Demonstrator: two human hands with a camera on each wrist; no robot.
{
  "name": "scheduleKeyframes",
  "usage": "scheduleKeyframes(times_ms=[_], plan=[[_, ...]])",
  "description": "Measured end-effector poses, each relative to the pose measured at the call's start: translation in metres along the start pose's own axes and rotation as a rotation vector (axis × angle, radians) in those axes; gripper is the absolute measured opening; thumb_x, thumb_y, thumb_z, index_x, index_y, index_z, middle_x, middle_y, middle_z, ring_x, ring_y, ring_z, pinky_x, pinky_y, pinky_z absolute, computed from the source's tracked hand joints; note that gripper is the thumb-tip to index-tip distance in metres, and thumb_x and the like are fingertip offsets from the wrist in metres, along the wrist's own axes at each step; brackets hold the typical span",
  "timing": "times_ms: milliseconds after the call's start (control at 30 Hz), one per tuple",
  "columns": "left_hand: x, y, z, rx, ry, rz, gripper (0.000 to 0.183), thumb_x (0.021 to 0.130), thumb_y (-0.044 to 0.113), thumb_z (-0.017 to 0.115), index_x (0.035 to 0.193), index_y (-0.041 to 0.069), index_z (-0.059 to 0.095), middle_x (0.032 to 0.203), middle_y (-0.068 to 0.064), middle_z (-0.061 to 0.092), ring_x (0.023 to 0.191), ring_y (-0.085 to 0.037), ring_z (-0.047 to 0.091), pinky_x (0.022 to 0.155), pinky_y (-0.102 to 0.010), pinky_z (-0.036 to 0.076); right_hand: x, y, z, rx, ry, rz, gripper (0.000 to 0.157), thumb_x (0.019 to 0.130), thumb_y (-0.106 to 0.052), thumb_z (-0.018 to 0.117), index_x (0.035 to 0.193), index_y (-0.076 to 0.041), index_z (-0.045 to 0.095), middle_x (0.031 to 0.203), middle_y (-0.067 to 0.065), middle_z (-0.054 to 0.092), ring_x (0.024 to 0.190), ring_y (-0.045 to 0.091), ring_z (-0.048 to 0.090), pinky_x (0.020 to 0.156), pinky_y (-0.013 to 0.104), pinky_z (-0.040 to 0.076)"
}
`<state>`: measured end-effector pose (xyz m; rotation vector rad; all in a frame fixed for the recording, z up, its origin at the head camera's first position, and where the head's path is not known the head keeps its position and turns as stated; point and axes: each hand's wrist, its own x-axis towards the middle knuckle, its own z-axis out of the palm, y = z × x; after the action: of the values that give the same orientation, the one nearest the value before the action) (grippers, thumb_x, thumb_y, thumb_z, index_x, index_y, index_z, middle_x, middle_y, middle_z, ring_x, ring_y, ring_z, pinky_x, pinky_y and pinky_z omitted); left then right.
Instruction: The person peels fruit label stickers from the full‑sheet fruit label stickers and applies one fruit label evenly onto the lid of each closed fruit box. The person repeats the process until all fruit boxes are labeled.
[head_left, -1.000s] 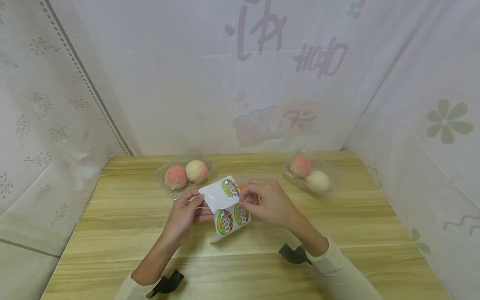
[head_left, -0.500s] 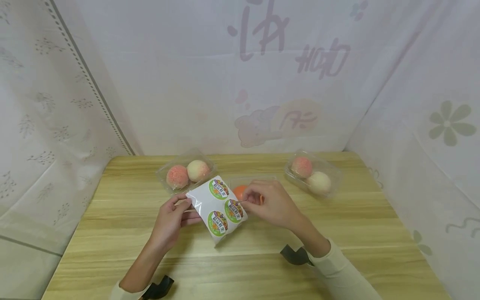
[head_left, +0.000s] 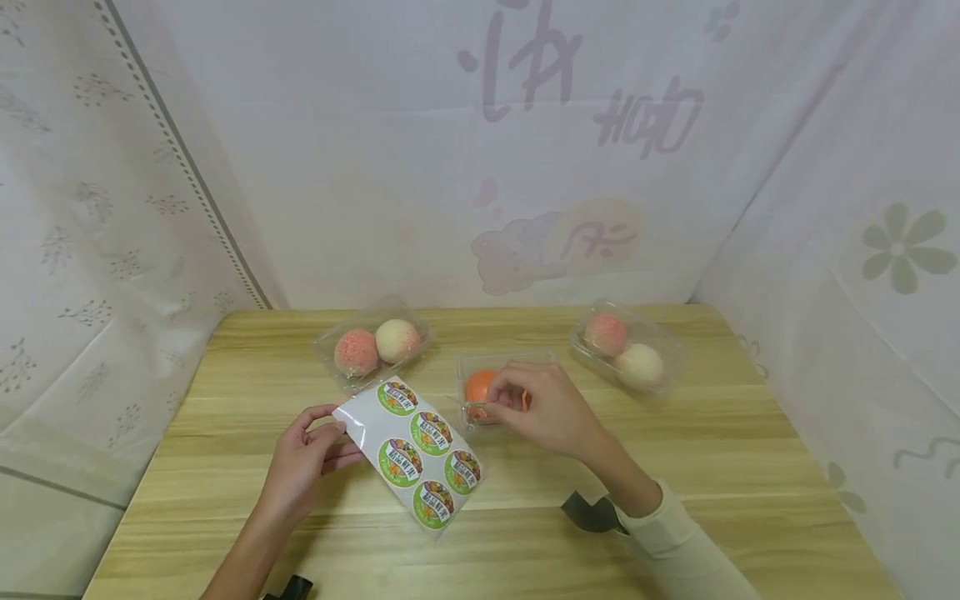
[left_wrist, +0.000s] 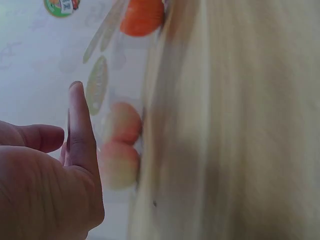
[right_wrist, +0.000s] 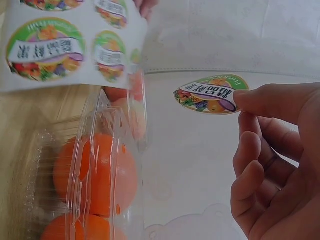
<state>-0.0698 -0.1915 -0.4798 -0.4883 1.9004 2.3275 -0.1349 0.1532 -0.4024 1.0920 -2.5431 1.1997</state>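
My left hand pinches the upper-left corner of a white sheet of stickers, tilted above the table. Round fruit labels in green and purple with dark lettering cover it. Thumb and index finger of my right hand pinch one loose sticker by its edge, plain in the right wrist view. That sticker is apart from the sheet. Beneath my right hand stands a clear plastic box with orange fruits inside, partly hidden by the hand in the head view.
At the back left, a clear box holds two pink and cream balls. Another such box with a pink ball and a cream ball stands at the back right. Printed cloth surrounds the wooden table.
My left hand has drawn the sheet left and toward me, away from my right hand. The sheet was bent over and now lies flatter. One sticker has come off into my right fingers.
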Motion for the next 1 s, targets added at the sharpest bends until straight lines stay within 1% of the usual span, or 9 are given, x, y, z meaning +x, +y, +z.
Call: scheduleKeyframes(times_ms=[200,433,567,700,867,1000], plan=[[-0.004,-0.008,-0.02,0.011,0.02,-0.01,0.035,0.111,-0.005,0.051,0.145,-0.009,0.042,0.098,-0.01,0.08,0.08,-0.021,0.08,0.079,-0.039,0.067,-0.001,0.002,0.0,0.012,-0.009,0.027,0.014,0.091,-0.009,0.088,0.091,-0.018,0.077,0.082,-0.016,0.065,0.07,0.006,0.06,0.061,0.028,0.054],[-0.002,-0.009,-0.045,0.047,0.035,-0.015,0.038,0.111,-0.004,0.052,0.146,-0.011,0.04,0.097,-0.006,0.08,0.081,-0.02,0.081,0.079,-0.036,0.066,-0.001,0.006,-0.002,0.015,-0.002,0.039,0.016,0.091,-0.008,0.088,0.09,-0.019,0.077,0.081,-0.016,0.065,0.07,0.006,0.06,0.062,0.027,0.054],[0.004,-0.006,-0.064,0.07,0.056,-0.036,0.035,0.112,-0.003,0.052,0.144,-0.01,0.041,0.094,-0.003,0.08,0.08,-0.018,0.081,0.079,-0.035,0.066,-0.002,0.009,-0.003,0.015,0.009,0.038,0.015,0.092,-0.007,0.087,0.089,-0.018,0.077,0.081,-0.015,0.066,0.071,0.006,0.06,0.062,0.027,0.054],[0.012,-0.002,-0.084,0.105,0.085,-0.05,0.033,0.112,-0.002,0.053,0.143,-0.009,0.042,0.093,-0.001,0.078,0.079,-0.017,0.08,0.079,-0.035,0.066,-0.003,0.012,-0.006,0.007,0.008,0.06,0.014,0.093,-0.007,0.086,0.09,-0.018,0.077,0.083,-0.015,0.068,0.072,0.006,0.061,0.063,0.026,0.053],[0.024,0.001,-0.106,0.159,0.138,-0.048,0.039,0.113,0.0,0.054,0.149,-0.007,0.042,0.092,0.005,0.078,0.078,-0.013,0.079,0.079,-0.032,0.066,-0.003,0.015,-0.007,0.006,0.002,0.092,0.013,0.094,-0.007,0.084,0.091,-0.018,0.077,0.083,-0.014,0.068,0.073,0.008,0.061,0.064,0.027,0.053],[0.03,0.002,-0.119,0.196,0.188,-0.05,0.044,0.113,0.003,0.055,0.153,-0.008,0.041,0.089,0.008,0.077,0.077,-0.01,0.078,0.077,-0.029,0.065,-0.003,0.019,-0.008,0.02,0.003,0.109,0.013,0.094,-0.007,0.083,0.09,-0.018,0.077,0.082,-0.013,0.067,0.073,0.009,0.061,0.064,0.027,0.053]])
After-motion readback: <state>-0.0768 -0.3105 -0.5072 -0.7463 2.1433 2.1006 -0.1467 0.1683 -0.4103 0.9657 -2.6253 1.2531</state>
